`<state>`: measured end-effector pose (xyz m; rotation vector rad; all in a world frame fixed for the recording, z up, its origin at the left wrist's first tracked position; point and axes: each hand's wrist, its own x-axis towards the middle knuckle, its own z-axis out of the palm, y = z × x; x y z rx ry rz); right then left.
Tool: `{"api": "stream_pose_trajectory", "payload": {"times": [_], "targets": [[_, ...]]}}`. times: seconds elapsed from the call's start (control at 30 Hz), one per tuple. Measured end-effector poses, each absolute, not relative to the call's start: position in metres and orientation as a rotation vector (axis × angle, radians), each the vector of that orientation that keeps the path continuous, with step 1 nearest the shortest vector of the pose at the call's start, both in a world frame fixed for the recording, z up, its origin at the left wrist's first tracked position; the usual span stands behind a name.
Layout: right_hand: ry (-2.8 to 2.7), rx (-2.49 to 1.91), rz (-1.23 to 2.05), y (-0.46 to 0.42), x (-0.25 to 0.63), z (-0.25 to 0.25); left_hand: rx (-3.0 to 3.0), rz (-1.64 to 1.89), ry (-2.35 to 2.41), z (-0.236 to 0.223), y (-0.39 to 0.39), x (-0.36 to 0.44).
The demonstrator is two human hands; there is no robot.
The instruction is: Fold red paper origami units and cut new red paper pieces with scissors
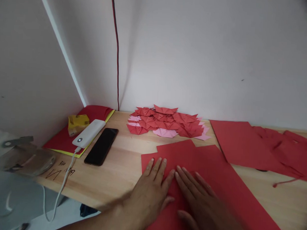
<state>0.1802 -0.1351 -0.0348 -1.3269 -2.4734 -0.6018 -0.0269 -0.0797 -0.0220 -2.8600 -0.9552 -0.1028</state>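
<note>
My left hand [152,186] lies flat with outstretched fingers on a sheet of red paper [174,153] near the front of the table. Beside it, my right hand [198,195] rests on the same paper, fingers extended and close together, its tips almost meeting the left thumb side. Beneath is a larger red sheet [241,200], which reaches to the lower right. Part of the upper paper is hidden under both hands. Behind it, against the wall, sits a pile of folded red and pink paper pieces [165,122].
More red sheets [234,139] with loose red strips lie at the right. A black phone [101,146] and a white power bank [89,134] with a cable [65,179] are at the left. A yellow packet [78,123] rests on red and yellow paper [57,138].
</note>
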Motion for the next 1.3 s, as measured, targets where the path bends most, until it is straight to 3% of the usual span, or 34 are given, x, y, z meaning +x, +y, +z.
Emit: {"api": "stream_pose_trajectory", "payload": {"times": [0.37,0.6,0.73,1.03,1.3], "targets": [[-2.405,-1.398,-0.729,-0.127,0.203,-0.023,-2.856,-0.099,-0.907,-0.009,-0.057,-0.005],[-2.386,-1.45,-0.61,-0.111,0.204,-0.016,-3.118,-0.077,-0.926,0.014,-0.039,-0.013],[-2.508,-1.547,-0.472,-0.094,0.201,-0.003,-3.064,-0.273,-1.264,0.025,-0.006,-0.017],[-2.416,-1.566,-0.479,-0.072,0.196,-0.006,-3.098,-0.324,-1.429,0.005,0.033,-0.008],[-2.388,-1.672,-0.175,-0.071,0.204,-0.007,-3.177,-0.63,-1.611,-0.006,0.036,-0.009]]}}
